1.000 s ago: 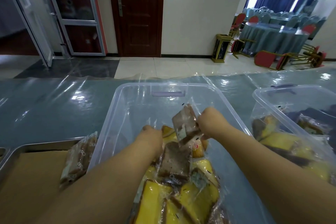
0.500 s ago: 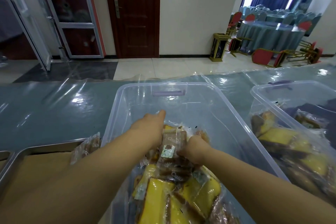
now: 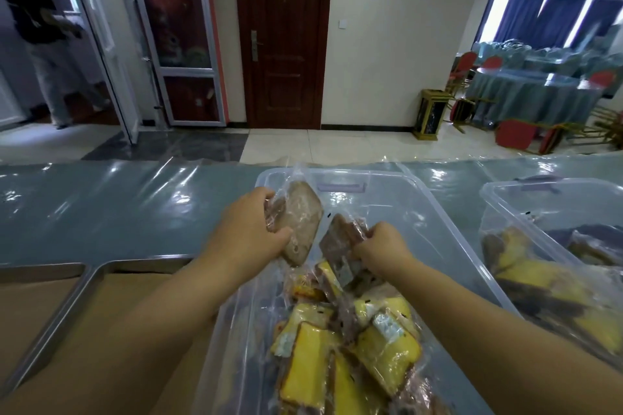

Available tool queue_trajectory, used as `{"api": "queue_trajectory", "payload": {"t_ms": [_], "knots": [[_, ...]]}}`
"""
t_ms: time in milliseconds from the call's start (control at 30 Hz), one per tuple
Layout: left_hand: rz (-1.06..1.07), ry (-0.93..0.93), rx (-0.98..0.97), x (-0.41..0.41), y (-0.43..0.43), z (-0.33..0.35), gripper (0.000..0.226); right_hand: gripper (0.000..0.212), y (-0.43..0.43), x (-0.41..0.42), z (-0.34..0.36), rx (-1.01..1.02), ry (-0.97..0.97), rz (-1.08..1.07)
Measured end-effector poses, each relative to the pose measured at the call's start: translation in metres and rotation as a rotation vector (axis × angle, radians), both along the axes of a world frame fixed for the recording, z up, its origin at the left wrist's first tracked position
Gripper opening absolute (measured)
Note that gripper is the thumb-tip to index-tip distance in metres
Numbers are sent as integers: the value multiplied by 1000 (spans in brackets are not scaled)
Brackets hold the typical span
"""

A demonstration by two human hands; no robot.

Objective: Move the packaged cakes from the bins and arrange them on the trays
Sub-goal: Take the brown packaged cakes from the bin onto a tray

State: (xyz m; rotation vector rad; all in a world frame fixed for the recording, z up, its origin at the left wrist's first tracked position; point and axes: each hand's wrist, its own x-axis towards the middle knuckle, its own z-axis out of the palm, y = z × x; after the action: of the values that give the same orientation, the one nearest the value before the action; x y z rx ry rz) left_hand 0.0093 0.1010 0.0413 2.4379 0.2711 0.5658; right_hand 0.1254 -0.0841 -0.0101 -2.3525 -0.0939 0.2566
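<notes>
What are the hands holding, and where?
Left hand grips a brown packaged cake by its left edge; right hand grips a second brown cake by its right edge.

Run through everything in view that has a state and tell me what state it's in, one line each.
left hand: grips a brown cake, held up over the bin.
right hand: grips a second brown cake, also raised.
near bin: lidless, partly filled with wrapped cakes.
right bin: lidless, holding cakes.
tray: paper-lined.
wooden door: closed.
</notes>
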Motion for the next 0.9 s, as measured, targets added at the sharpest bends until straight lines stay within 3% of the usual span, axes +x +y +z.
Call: {"api": "queue_trajectory", "payload": {"t_ms": [67,333,533,767,900], "knots": [[26,-108,-83,-18,7,6,53,14,-2,-10,16,90,-87,-26],[51,-350,-382,-100,64,14,42,33,23,-85,86,498,-418,5],[133,-301,-388,-167,142,-11,42,27,91,-157,117,768,-324,95],[171,-124,-380,-203,237,-78,49,49,194,-207,72,562,-44,122],[146,100,-326,-202,271,-119,44,38,239,-210,9,418,43,102]]}}
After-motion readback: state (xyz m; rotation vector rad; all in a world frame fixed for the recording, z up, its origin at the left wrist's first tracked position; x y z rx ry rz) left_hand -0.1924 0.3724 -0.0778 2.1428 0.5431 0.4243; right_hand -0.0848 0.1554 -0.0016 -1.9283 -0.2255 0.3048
